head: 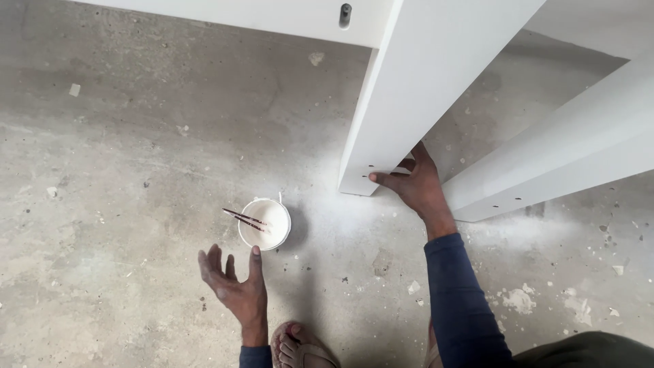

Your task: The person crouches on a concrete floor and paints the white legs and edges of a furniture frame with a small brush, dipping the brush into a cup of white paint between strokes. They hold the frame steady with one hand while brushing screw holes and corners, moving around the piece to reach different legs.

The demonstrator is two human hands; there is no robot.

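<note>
- Nearest the camera, at the bottom edge, a foot in a sandal (pixel 300 349) rests on the grey concrete floor (pixel 122 170), beside 2 dark blue sleeves.
- The left hand (pixel 235 283) hovers over the floor, fingers spread and empty, thumb tip just beside a small white cup (pixel 266 223).
- The cup stands upright on the floor; 2 thin reddish sticks (pixel 244 219) lie across its rim, poking out to the left.
- The right hand (pixel 417 185) is stretched forward, fingers wrapped around the bottom corner of an upright white panel (pixel 422 88), thumb pressed on its front face near a few small drilled holes.
- A 2nd white panel (pixel 565 143) stands to the right, with similar holes along its lower edge.
- A 3rd white board (pixel 272 17) runs across the top and carries a small dark fitting.
- The panels stand joined as a partly built cabinet frame; white dust and chips litter the floor, and the cup is not yet picked up.
</note>
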